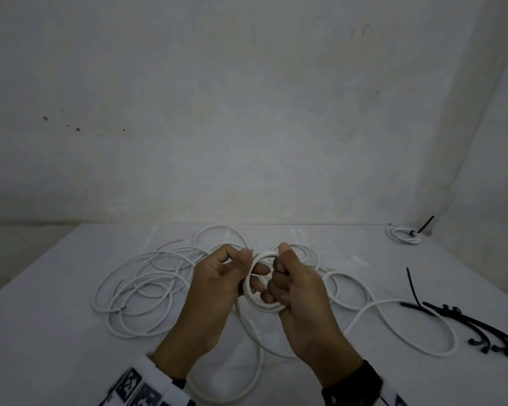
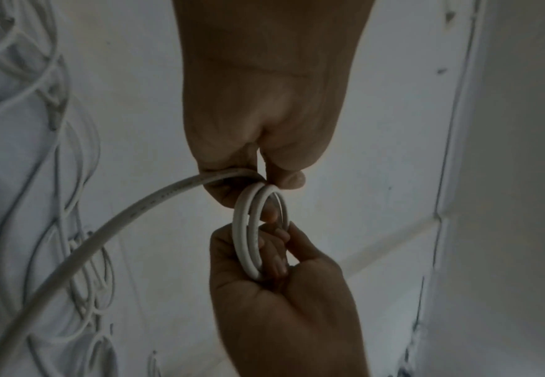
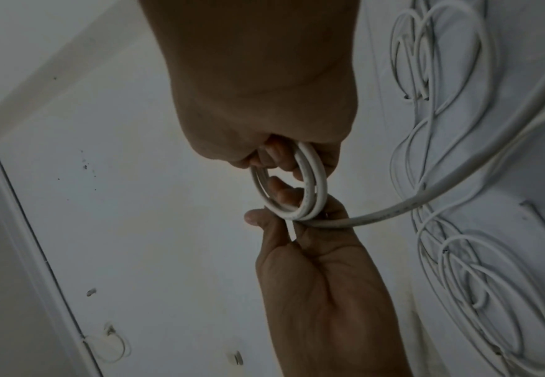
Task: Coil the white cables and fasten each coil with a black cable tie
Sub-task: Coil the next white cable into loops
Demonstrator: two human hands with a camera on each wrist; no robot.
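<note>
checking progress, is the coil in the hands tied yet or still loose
Still loose. The small coil has no black tie on it, and its cable trails off uncoiled; left hand and right hand grip it. Spare ties lie on the table.

The head camera looks forward and down from above the white table [image 1: 56,332], taking in the wall behind, both hands and the whole tabletop. The left wrist camera sits very near, looking along the left hand [image 2: 264,102] toward the right hand [image 2: 284,306]. The right wrist camera looks the opposite way, along the right hand toward the left, equally close. All three views share the small white coil [image 1: 263,284] held between the hands and the loose cable [image 1: 141,288] on the table.
</note>
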